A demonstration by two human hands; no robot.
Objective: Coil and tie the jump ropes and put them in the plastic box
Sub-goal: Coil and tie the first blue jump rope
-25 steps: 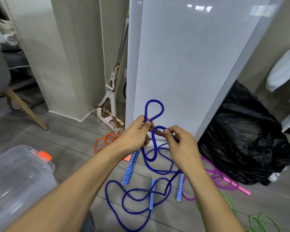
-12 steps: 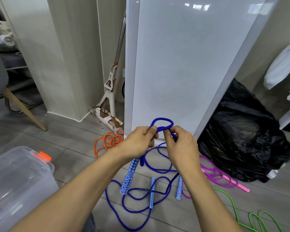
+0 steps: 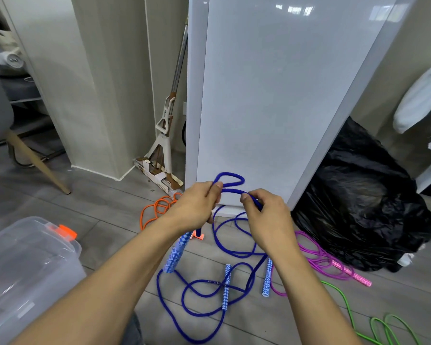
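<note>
A dark blue jump rope (image 3: 230,176) is held up between both hands, with a small loop standing above the fingers. My left hand (image 3: 197,204) pinches the loop's base and also grips a blue patterned handle (image 3: 177,252) that hangs down. My right hand (image 3: 264,212) pinches the cord just to the right. More blue cord and two blue patterned handles (image 3: 226,287) lie tangled on the floor below. A clear plastic box (image 3: 28,277) with an orange latch stands at the lower left.
An orange rope (image 3: 157,207), a pink rope (image 3: 334,262) and a green rope (image 3: 373,324) lie on the grey floor. A black rubbish bag (image 3: 366,202) sits at the right, a white panel (image 3: 271,95) stands straight ahead, and a mop (image 3: 164,135) leans left of it.
The tall loop above my hands has shrunk to a small low one. Both hands have dropped slightly and drawn a little apart along the cord.
</note>
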